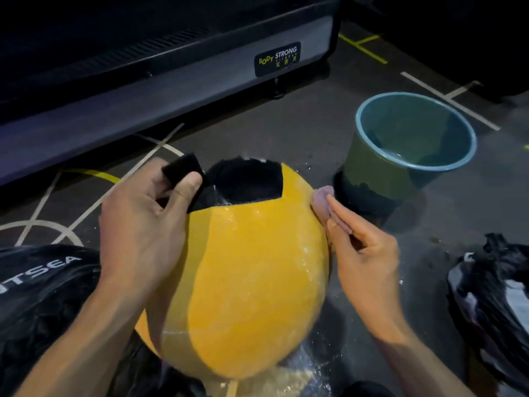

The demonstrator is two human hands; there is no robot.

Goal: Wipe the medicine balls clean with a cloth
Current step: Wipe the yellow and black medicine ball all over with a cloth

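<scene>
Yellow medicine ball (252,282) sits mid-floor before me, my left hand (143,224) pinching its black strap (183,170) at ten o'clock to steady it while my right hand (363,253), fingers straight, presses the pinkish cloth (320,200) against its two o'clock flank, bucket (372,173) beyond.

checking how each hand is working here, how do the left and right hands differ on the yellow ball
The left hand curls its fingers around a black strap at the top of the yellow ball, gripping it. The right hand keeps its fingers straight and presses a pale cloth against the ball's upper right side. The left hand sits on the ball's left, the right hand on its right. Both touch the same ball.
</scene>
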